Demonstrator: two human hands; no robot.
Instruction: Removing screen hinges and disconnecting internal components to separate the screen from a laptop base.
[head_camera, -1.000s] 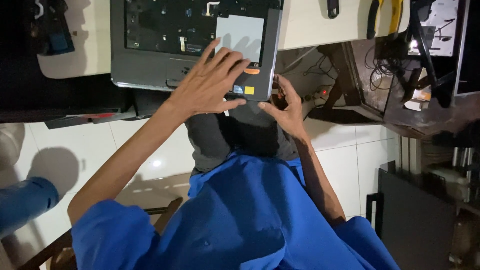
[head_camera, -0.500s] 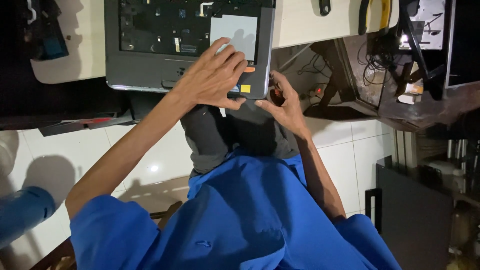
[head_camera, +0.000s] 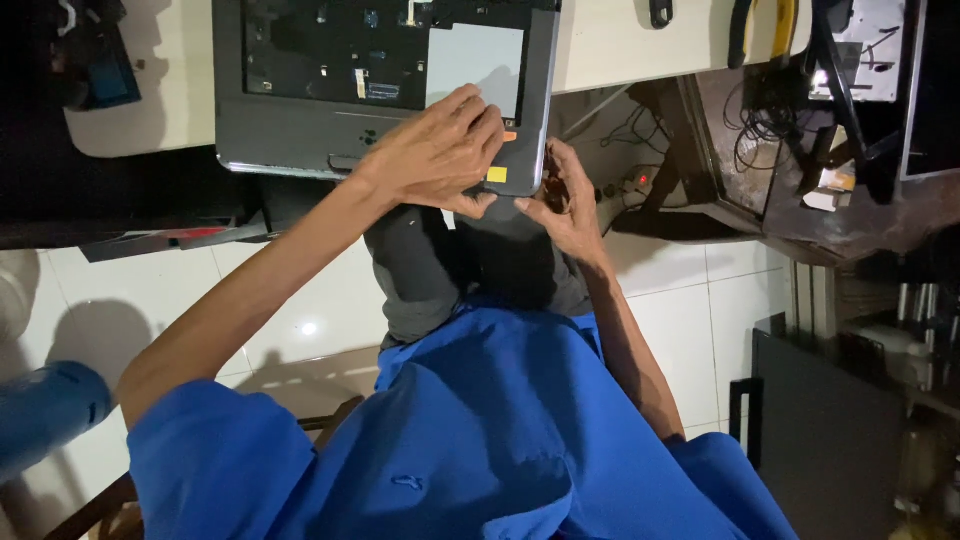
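Since the earlier frame the left hand (head_camera: 437, 160) slides nearer the opened laptop (head_camera: 300, 130) corner, pressing flat, while the right hand (head_camera: 562, 205) pinches its edge, seemingly prying, needing steady leverage.

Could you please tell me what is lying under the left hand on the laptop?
The left hand rests on the grey laptop base, beside a yellow sticker. Whatever is directly beneath the palm is covered.

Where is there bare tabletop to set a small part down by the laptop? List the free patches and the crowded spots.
Free: the pale tabletop between the laptop base and the pliers, and a smaller strip left of the laptop. Crowded: the laptop's near right corner, where the left hand and right hand work, and the cable-strewn dark shelf to the right.
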